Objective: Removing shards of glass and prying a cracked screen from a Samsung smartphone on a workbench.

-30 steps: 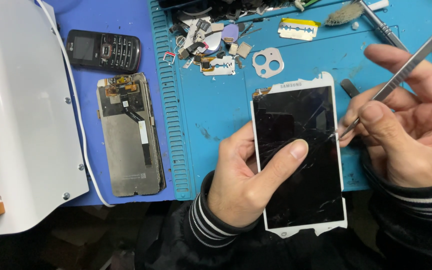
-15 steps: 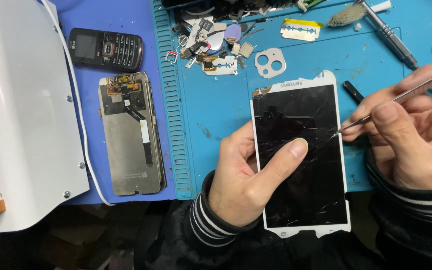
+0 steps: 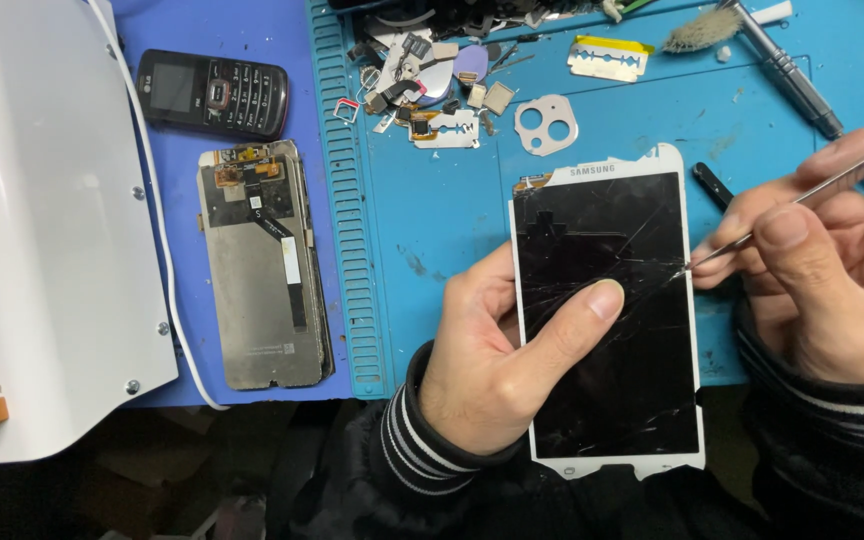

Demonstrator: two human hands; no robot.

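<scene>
Since half a second ago your right hand (image 3: 832, 270) has shifted slightly so the tweezers (image 3: 802, 205) lie at a flatter angle, their tip still at the right edge of the phone (image 3: 607, 320); the phone itself has barely moved. Your left hand (image 3: 497, 360) grips the white-framed smartphone from its left side, thumb laid diagonally across the glass, fingers closed behind it. The phone is held upright over the near edge of the blue work mat (image 3: 432, 230), its lower end hanging past the mat toward your lap. Its black screen is dark and badly cracked, with fine lines fanning out from a point near the right edge, just where the tweezer tip touches. The top left corner of the white bezel looks chipped, showing a brownish patch. Your right hand is closed on the metal tweezers, pinching them between thumb and fingers. On the purple surface to the left lie a bare display panel (image 3: 262, 265) with its back facing up and, just above it, a small black keypad phone (image 3: 214, 92). Loose small parts (image 3: 432, 90) and a razor blade (image 3: 607, 57) lie along the mat's far side.
</scene>
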